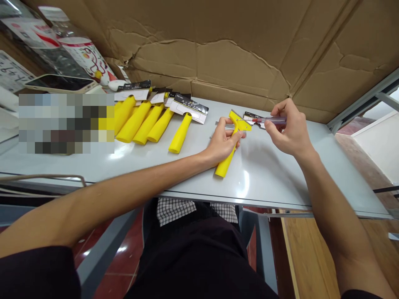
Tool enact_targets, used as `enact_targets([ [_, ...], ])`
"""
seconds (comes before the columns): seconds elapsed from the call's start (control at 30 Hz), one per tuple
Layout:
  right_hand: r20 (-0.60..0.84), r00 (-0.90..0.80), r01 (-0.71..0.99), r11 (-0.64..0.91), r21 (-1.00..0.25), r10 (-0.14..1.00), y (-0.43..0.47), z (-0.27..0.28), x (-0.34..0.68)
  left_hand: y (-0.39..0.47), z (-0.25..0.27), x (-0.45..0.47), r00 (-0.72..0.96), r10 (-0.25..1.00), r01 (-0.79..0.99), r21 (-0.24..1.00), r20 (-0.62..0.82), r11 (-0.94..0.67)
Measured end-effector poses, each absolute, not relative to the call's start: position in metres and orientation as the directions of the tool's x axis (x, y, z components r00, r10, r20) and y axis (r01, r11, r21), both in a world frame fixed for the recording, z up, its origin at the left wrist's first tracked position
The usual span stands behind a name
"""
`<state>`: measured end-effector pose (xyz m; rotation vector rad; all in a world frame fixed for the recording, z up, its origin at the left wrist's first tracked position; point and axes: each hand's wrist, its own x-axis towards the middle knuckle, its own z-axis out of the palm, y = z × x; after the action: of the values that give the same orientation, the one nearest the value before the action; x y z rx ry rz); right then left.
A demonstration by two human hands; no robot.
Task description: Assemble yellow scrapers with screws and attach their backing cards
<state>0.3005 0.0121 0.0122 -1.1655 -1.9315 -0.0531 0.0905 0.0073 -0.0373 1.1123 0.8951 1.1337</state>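
My left hand (pixel 222 141) is closed around a yellow scraper (pixel 226 164), whose wide head points up and away from me while its hollow handle slants toward the table's front edge. In my right hand (pixel 288 128) is a screwdriver (pixel 274 120) with a clear, reddish handle. Its thin shaft reaches left to the scraper's head, and the tip appears to touch near a screw there. Behind the shaft lies a black and white card (pixel 254 118), partly hidden. Left of my left hand rests another yellow scraper (pixel 180 135) with a printed card (pixel 190 108) over its head.
Several more yellow scrapers (pixel 143 122) with cards lie in a row on the white table (pixel 199 182). A phone (pixel 62 82) and plastic bottles (pixel 84 50) stand at the back left. Cardboard (pixel 218 62) walls the back. A patch at left is blurred out.
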Motion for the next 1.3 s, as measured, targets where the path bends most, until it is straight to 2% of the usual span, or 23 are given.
enact_targets([
  [0.27, 0.734, -0.145, 0.808, 0.508, -0.3, 0.664, 0.018, 0.011, 0.302, 0.008, -0.038, 0.09, 0.229, 0.973, -0.219, 0.974, -0.001, 0.053],
  [0.5, 0.687, -0.223, 0.714, 0.596, -0.368, 0.691, 0.014, 0.015, 0.301, 0.008, -0.04, 0.09, 0.225, 0.974, -0.221, 0.974, -0.001, 0.052],
  [0.67, 0.709, -0.307, 0.635, 0.691, -0.344, 0.635, 0.006, 0.018, 0.296, 0.007, -0.039, 0.09, 0.223, 0.975, -0.212, 0.976, 0.003, 0.045],
  [0.8, 0.685, -0.326, 0.651, 0.68, -0.338, 0.652, 0.008, 0.016, 0.298, 0.007, -0.039, 0.09, 0.222, 0.975, -0.212, 0.976, 0.0, 0.048],
  [1.0, 0.676, -0.23, 0.731, 0.583, -0.354, 0.7, 0.013, 0.013, 0.303, 0.008, -0.039, 0.091, 0.225, 0.974, -0.22, 0.974, -0.007, 0.058],
  [1.17, 0.672, -0.262, 0.67, 0.631, -0.39, 0.693, 0.009, 0.015, 0.298, 0.006, -0.036, 0.09, 0.223, 0.975, -0.213, 0.975, -0.01, 0.059],
  [1.3, 0.705, -0.273, 0.645, 0.668, -0.371, 0.655, 0.007, 0.015, 0.297, 0.005, -0.033, 0.089, 0.239, 0.971, -0.211, 0.975, -0.017, 0.07],
])
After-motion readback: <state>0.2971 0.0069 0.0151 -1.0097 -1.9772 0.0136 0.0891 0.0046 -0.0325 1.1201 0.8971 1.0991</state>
